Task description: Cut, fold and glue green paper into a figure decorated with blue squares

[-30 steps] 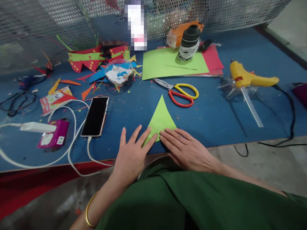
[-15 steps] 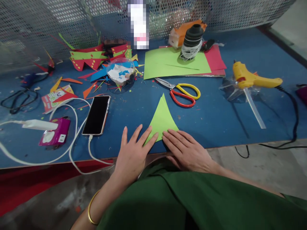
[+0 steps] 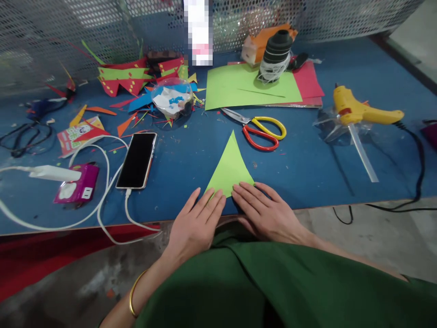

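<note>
My left grip (image 3: 197, 217) was unclenched and lay palm down, its fingers extended and their tips on the lower left part of a folded green paper triangle (image 3: 230, 166). My right grip (image 3: 269, 212) was likewise flattened rather than clenched, fingers side by side across the lower right corner. I pinched nothing in either; the paper was simply under my fingertips. It lay on the blue bench (image 3: 300, 168), near the edge closest to me, its peak pointing away and two layers just visible along the right side of that peak.

Just beyond the peak and to its right lay scissors (image 3: 262, 132), one handle loop yellow and the other red, the blades pointing away to the left. Behind them a large green sheet (image 3: 235, 86) covered part of a red one (image 3: 309, 82), and a dark cone wound with white thread (image 3: 275, 59) stood on top. Well off to my right sat a yellow glue gun (image 3: 367, 111) with a clear stick hanging from it.

On my left side lay a phone (image 3: 136, 160) with a white cable (image 3: 127, 207) plugged in, and beyond it a clear round container (image 3: 172, 98) among coloured paper scraps.
</note>
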`<state>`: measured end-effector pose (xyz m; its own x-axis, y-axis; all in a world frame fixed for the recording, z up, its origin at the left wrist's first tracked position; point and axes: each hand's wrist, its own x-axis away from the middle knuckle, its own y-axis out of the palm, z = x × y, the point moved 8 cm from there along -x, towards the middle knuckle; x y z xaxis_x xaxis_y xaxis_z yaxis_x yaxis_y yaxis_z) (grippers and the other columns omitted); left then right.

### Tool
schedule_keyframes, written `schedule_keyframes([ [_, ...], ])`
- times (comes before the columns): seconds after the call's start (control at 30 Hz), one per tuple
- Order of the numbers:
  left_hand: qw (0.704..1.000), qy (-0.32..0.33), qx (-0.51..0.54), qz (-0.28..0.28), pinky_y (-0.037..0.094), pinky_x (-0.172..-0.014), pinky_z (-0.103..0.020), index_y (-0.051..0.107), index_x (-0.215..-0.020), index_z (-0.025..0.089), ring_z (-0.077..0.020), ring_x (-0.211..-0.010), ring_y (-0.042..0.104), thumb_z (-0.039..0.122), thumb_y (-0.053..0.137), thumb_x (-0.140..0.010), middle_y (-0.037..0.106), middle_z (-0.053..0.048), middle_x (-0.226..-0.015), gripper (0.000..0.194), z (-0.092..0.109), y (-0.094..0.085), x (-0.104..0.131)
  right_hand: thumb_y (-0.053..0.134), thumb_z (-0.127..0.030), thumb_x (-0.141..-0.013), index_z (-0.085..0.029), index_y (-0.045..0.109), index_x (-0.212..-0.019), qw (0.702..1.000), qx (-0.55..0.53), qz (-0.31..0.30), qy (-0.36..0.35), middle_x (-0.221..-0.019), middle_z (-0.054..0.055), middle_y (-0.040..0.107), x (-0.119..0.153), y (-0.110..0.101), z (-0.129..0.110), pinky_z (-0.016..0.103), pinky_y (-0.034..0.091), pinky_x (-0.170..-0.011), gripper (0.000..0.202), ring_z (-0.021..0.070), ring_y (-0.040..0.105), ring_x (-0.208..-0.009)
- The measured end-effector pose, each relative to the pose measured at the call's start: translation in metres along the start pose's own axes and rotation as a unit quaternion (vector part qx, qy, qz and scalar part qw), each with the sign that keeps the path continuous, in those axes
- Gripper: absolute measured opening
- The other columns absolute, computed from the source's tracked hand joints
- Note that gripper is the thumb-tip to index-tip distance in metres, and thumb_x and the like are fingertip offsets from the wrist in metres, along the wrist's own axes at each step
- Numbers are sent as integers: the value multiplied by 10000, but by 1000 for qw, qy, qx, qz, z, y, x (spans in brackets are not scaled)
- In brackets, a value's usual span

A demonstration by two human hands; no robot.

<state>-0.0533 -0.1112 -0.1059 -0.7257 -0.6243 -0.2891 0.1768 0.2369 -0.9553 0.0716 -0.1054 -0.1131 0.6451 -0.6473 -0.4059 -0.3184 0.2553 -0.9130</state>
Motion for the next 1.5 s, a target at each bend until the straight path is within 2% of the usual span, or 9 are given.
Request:
schedule_keyframes([
  [0.27,999,-32,-14,-13,88,-1254,-546,621,-1304,81,-277,-1285,588,141,450,-955,647,-110,-1366,393,3,-1,0,541,-265,-960,-36,631,-1250,995,44,44,82,-1269,183,694,18,-35,33,477,430,-1069,380,330,593,-1269],
  [0.47,997,-70,-22,19,78,-1247,-580,656,-1259,86,-268,-1188,648,171,473,-946,698,-126,-1289,373,11,-3,-6,459,-307,-1002,-34,571,-1333,999,5,-21,-34,-1414,159,600,3,-5,3,434,389,-1119,444,290,537,-1335],
  [0.67,994,-97,-29,48,16,-1256,-532,617,-1316,69,-256,-1296,575,328,448,-1002,640,-139,-1368,441,26,7,-12,492,-292,-1001,-12,554,-1342,999,5,-8,-37,-1403,188,598,5,2,2,473,383,-1104,446,308,574,-1294],
  [0.93,972,-198,-108,63,-30,-1245,-528,659,-1260,130,-280,-1155,676,319,581,-954,705,-91,-1274,369,6,-22,40,495,-239,-1000,-19,579,-1319,999,8,-5,-40,-1370,169,631,2,-2,0,473,407,-1078,396,301,597,-1264],
  [1.03,957,-253,-107,91,164,-1225,-534,661,-1246,137,-303,-1151,679,255,634,-909,744,-90,-1205,358,-1,-36,62,522,-139,-960,-6,625,-1253,998,9,4,-61,-1311,183,669,-3,-5,2,456,441,-1031,338,307,628,-1211],
  [1.1,948,-276,-57,145,414,-1099,-425,662,-1234,137,-262,-1102,703,181,647,-883,758,-108,-1166,355,-5,-46,69,512,-66,-924,-7,660,-1192,996,11,3,-87,-1244,184,706,-11,-8,4,432,470,-974,312,301,661,-1135],
  [1.17,928,-318,24,191,522,-949,-335,679,-1202,163,-219,-1048,716,149,633,-886,766,-101,-1134,319,-15,-54,69,508,-47,-900,-18,689,-1134,993,18,-5,-116,-1157,178,737,-20,-10,5,412,495,-898,297,290,688,-1030],
  [1.3,872,-415,200,165,566,-860,-321,729,-1092,229,-200,-961,723,263,606,-927,772,-51,-1095,209,-55,-46,43,550,-85,-885,-58,725,-1012,985,51,-31,-159,-1025,171,751,-36,-9,1,388,501,-744,218,265,682,-844],
  [1.5,880,-394,261,32,522,-815,-369,718,-1115,213,-235,-847,676,249,736,-761,765,-76,-1025,356,-107,-1,-54,559,-172,-913,-91,719,-1003,988,42,-62,-136,-1064,174,728,-34,0,2,382,486,-741,201,255,657,-872],
])
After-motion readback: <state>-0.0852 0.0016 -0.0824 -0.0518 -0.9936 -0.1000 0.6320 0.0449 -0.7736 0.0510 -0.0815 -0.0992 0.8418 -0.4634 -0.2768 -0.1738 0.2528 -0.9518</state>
